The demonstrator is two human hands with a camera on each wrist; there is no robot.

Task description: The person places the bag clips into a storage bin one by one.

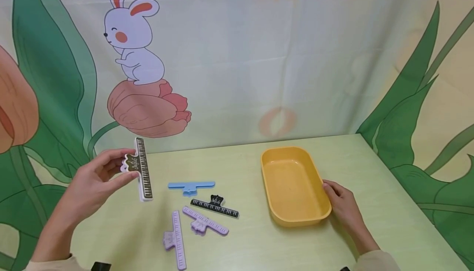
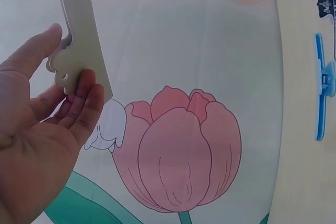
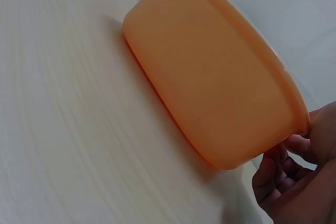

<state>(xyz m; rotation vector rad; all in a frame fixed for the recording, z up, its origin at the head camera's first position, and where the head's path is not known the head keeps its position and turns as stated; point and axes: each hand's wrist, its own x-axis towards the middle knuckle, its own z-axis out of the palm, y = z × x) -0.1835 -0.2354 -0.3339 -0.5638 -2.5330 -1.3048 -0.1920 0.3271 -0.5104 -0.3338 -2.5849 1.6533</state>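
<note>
My left hand (image 1: 90, 186) pinches a white clip (image 1: 145, 176) with a dark piano-key print, raised above the table's left side. In the left wrist view the plain back of this clip (image 2: 84, 40) shows between thumb and fingers. On the right, my right hand (image 1: 342, 205) grips the rim of a yellow plastic tray (image 1: 296, 220) with nothing in it. The right wrist view shows the tray's outer wall (image 3: 210, 72), with the fingers curled at its near corner. Between the hands lie a blue clip (image 1: 190, 185), a black piano-key clip (image 1: 214, 208) and two purple clips (image 1: 179, 240).
The light green table (image 1: 252, 250) ends at the back against a hanging cloth (image 1: 229, 65) printed with a rabbit and flowers. More of this printed cloth (image 1: 433, 139) runs along the table's right edge.
</note>
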